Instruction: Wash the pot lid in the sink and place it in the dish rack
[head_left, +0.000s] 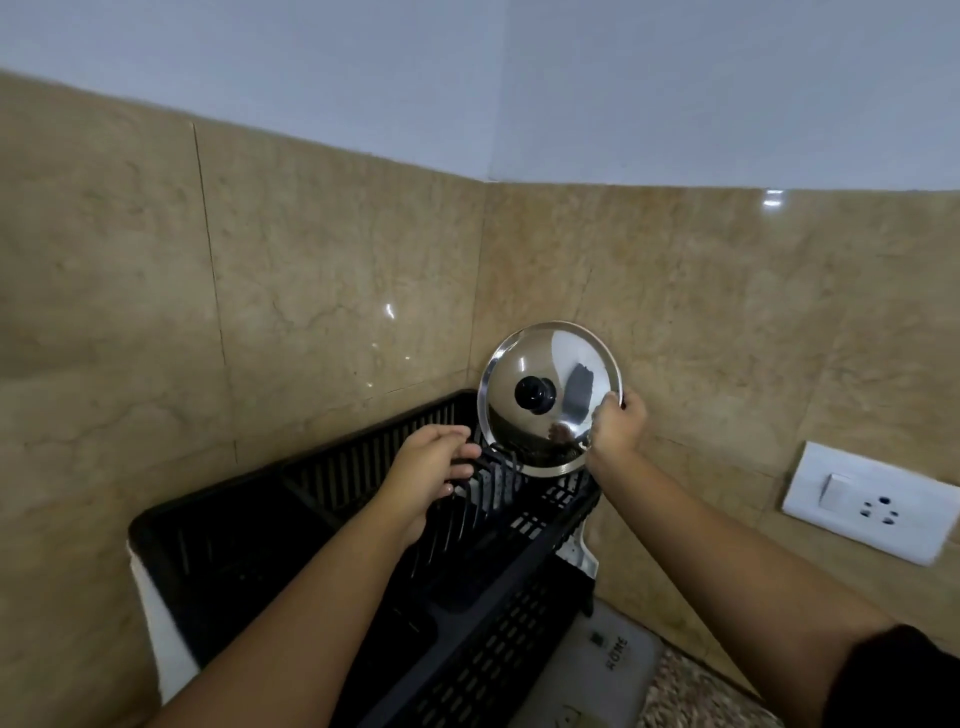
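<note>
A shiny steel pot lid (558, 364) with a black knob stands on edge at the far right end of the black plastic dish rack (498, 613), its lower rim among the rack's upright prongs. My right hand (615, 428) grips the lid's right rim. My left hand (428, 467) hovers over the prongs just left of the lid, fingers apart and holding nothing; whether it touches the prongs is unclear. The sink is out of view.
The rack sits in a corner between two beige marble-tiled walls. A white switch and socket plate (872, 501) is on the right wall. A white tray or mat (597, 670) lies under the rack's right side on a speckled counter (691, 701).
</note>
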